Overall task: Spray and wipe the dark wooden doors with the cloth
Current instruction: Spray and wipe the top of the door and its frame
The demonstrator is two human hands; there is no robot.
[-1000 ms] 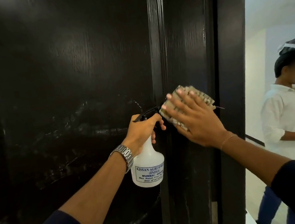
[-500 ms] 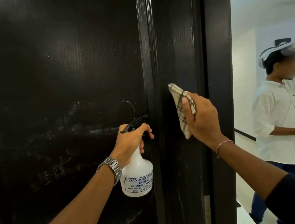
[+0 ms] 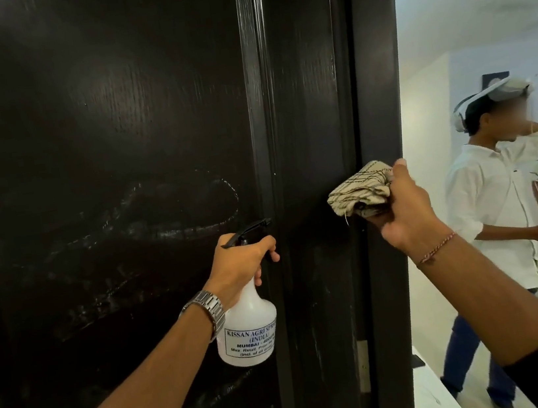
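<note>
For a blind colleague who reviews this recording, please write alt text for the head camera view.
A person's left hand grips a white spray bottle before a dark wooden door, while the right hand holds a bunched checked cloth against the door's edge. Faint wipe streaks show on the door panel. At right, another person in a white shirt stands in a bright room.

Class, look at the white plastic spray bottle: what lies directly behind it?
Behind the white plastic spray bottle is the dark wooden door, streaked with wipe marks. The left hand covers the bottle's neck.
</note>
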